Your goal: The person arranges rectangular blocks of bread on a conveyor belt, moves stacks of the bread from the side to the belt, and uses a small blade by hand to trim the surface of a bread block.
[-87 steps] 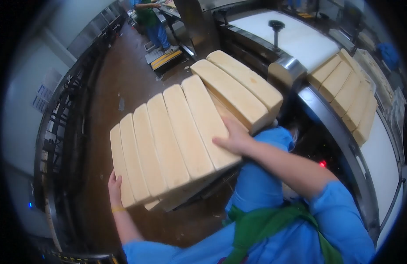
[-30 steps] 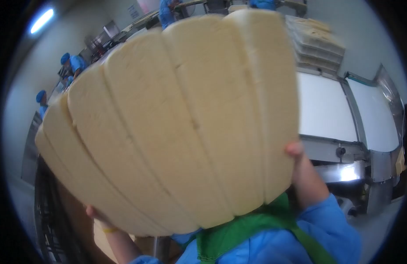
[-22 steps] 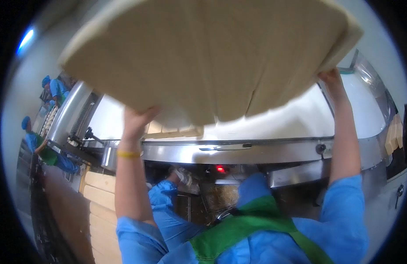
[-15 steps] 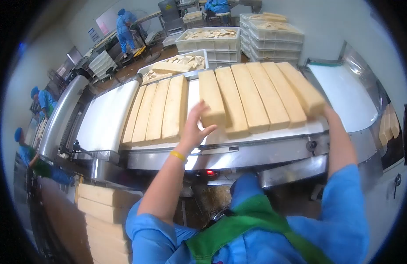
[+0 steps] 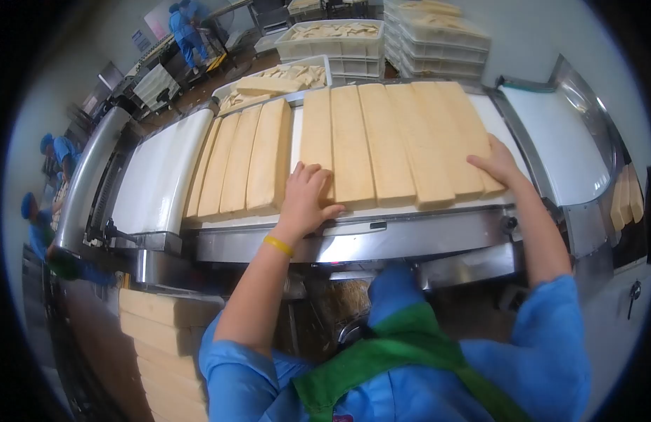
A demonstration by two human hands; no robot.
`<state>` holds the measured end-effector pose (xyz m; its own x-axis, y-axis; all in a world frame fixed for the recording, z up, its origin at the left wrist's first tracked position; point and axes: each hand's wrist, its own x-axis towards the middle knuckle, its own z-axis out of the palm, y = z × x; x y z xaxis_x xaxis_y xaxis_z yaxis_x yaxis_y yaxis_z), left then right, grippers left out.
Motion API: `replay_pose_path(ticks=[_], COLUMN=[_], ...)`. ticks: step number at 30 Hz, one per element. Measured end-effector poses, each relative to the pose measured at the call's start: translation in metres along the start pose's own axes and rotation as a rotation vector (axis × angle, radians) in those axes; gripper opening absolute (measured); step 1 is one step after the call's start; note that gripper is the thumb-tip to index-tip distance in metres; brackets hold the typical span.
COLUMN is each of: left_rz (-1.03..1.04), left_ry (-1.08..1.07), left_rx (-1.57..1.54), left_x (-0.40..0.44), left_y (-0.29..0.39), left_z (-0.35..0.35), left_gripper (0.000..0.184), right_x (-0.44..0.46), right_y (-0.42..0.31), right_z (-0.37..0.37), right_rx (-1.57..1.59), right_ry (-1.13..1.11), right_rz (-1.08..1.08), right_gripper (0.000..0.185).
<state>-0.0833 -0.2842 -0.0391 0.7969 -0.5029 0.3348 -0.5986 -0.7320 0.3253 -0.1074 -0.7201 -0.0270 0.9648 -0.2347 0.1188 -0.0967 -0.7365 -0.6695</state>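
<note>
A row of several long pale-yellow blocks (image 5: 392, 148), possibly dough or loaf, lies side by side on the white belt (image 5: 494, 119). At the row's left end, my left hand (image 5: 309, 200) touches the near end of the leftmost block (image 5: 317, 126), fingers and thumb apart. My right hand (image 5: 500, 163) is at the opposite end, gripping the near part of the rightmost block (image 5: 467, 119); its thumb rests on top and its fingers are partly hidden at the side. Left of a narrow gap lies a second group of similar blocks (image 5: 237, 162).
Steel edging (image 5: 438, 228) borders the belt in front of me. Behind it stands a white crate of pale pieces (image 5: 327, 74), with stacked crates (image 5: 445, 53) farther back. More blocks (image 5: 153, 309) are stacked at lower left. Co-workers in blue (image 5: 184, 32) stand in the background.
The rightmost block, held at a slant in my right hand before, now lies against the row. My left hand has stayed at the row's left end. The view has shifted slightly.
</note>
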Motion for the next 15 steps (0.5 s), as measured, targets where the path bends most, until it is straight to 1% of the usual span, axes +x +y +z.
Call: replay_pose_path(ticks=[3, 4, 7, 10, 13, 15], left_rz=[-0.039, -0.003, 0.052, 0.028, 0.014, 0.005], left_ry=[-0.002, 0.043, 0.023, 0.106, 0.151, 0.11], left_rx=[0.214, 0.245, 0.143, 0.116, 0.108, 0.104], left_x=[-0.009, -0.011, -0.01, -0.007, -0.009, -0.008], left_y=[-0.006, -0.01, -0.017, -0.022, -0.024, -0.024], left_z=[-0.011, -0.012, -0.013, -0.009, -0.007, -0.011], left_gripper=[0.07, 0.068, 0.064, 0.062, 0.061, 0.062], right_x=[0.011, 0.014, 0.012, 0.009, -0.034, -0.046], right_y=[-0.034, -0.041, -0.046, -0.021, -0.038, -0.057], right_z=[0.036, 0.046, 0.041, 0.046, 0.035, 0.04], right_rx=[-0.08, -0.12, 0.06, -0.089, -0.487, -0.52], right_ry=[0.009, 0.014, -0.068, 0.01, -0.132, -0.088], right_rz=[-0.003, 0.0, 0.069, 0.009, -0.303, -0.281], right_gripper=[0.07, 0.07, 0.079, 0.088, 0.093, 0.093])
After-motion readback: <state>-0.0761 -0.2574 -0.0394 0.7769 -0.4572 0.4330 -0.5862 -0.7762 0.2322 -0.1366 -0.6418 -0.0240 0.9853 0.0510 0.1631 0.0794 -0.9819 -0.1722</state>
